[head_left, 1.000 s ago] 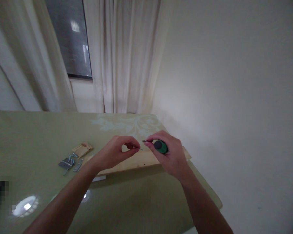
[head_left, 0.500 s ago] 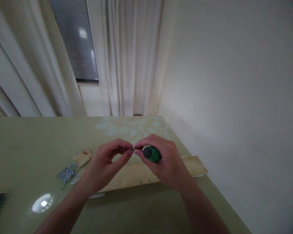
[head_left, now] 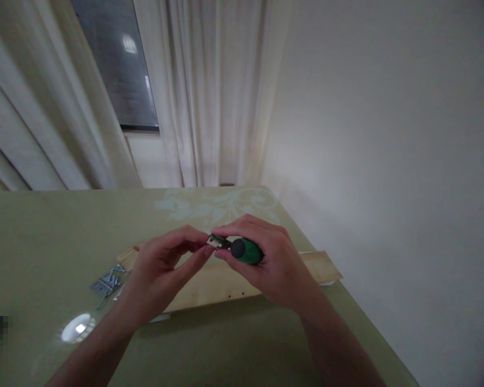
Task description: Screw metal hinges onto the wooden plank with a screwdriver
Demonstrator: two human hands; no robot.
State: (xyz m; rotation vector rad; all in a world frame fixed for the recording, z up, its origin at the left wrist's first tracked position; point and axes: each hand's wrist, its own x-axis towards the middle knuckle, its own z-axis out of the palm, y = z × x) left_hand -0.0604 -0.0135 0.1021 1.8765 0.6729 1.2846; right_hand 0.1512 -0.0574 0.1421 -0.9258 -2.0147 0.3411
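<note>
My right hand [head_left: 274, 263] is wrapped round a green-handled screwdriver [head_left: 247, 251] with a dark butt end. My left hand [head_left: 163, 269] pinches a small metal piece [head_left: 215, 241] at its fingertips, which meet the right thumb and forefinger. Both hands hover above a long pale wooden board [head_left: 322, 266] lying on the green table [head_left: 44, 226]. Whether the small piece is a screw or a bracket I cannot make out.
Several metal hinges and screws [head_left: 105, 282] lie left of the board, with a small wooden piece [head_left: 127, 253] behind them. The table's right edge runs diagonally past the board. Curtains [head_left: 209, 91] and a dark window [head_left: 113, 59] stand behind; a plain wall [head_left: 387, 134] is to the right.
My hands have come together: the left fingertips, apart from the right hand a second ago, now touch it at the small metal piece. The view shifted slightly.
</note>
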